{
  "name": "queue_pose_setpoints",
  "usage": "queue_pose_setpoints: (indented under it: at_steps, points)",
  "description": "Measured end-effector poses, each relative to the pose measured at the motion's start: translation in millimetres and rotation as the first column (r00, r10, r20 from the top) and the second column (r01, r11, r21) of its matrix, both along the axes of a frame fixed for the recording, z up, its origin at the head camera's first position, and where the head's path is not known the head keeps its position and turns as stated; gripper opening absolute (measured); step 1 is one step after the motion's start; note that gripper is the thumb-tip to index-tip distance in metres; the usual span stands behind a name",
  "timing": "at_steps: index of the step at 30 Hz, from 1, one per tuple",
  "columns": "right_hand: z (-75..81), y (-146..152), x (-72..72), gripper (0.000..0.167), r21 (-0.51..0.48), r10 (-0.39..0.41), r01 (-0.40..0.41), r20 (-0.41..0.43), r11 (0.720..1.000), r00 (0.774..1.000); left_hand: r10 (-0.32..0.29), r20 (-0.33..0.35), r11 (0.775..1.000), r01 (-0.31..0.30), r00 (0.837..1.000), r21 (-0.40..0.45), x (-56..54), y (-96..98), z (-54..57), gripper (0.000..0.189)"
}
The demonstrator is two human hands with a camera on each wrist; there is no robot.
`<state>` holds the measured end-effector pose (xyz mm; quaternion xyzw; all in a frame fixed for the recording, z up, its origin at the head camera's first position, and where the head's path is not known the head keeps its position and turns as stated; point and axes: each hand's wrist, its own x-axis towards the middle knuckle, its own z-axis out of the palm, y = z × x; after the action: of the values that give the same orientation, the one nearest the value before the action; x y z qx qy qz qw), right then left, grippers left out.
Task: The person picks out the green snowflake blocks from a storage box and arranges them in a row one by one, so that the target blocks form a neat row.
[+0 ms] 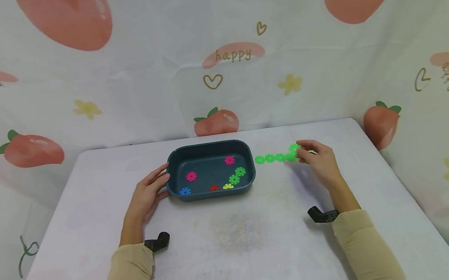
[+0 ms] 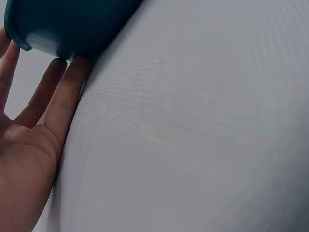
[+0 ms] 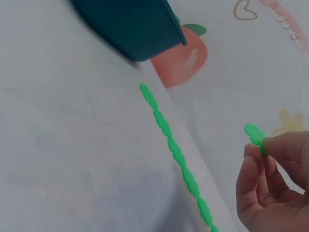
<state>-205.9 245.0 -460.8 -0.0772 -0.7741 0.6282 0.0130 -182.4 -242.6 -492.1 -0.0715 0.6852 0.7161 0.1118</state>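
A dark teal rectangular bin (image 1: 215, 193) stands on the table, with several flower-shaped plastic pieces inside, among them a pink one (image 1: 191, 176) and a green one (image 1: 234, 179). My left hand (image 1: 146, 196) touches the bin's left side with extended fingers, as the left wrist view also shows. To the right of the bin lies a row of bright green flower pieces (image 1: 269, 158). Above this row's right end, my right hand (image 1: 320, 160) pinches a green flower piece (image 3: 253, 133) between thumb and fingertips. The right hand partly covers the end of the row.
The white-covered table (image 1: 240, 252) meets a printed cloth backdrop (image 1: 149, 98) at its back edge. A black wrist mount (image 1: 159, 242) sticks out from the left sleeve, another (image 1: 323, 215) from the right sleeve.
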Motion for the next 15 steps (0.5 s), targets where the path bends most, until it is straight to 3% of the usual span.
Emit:
queue_pose_setpoints:
  at_steps: [15]
  points:
    - [-4.5,39.0,3.5,0.039,-0.005,-0.11,0.11,-0.019,0.994,0.994,-0.006,0.004,1.0,0.006,1.0,0.021,1.5,0.1,2.4,0.063]
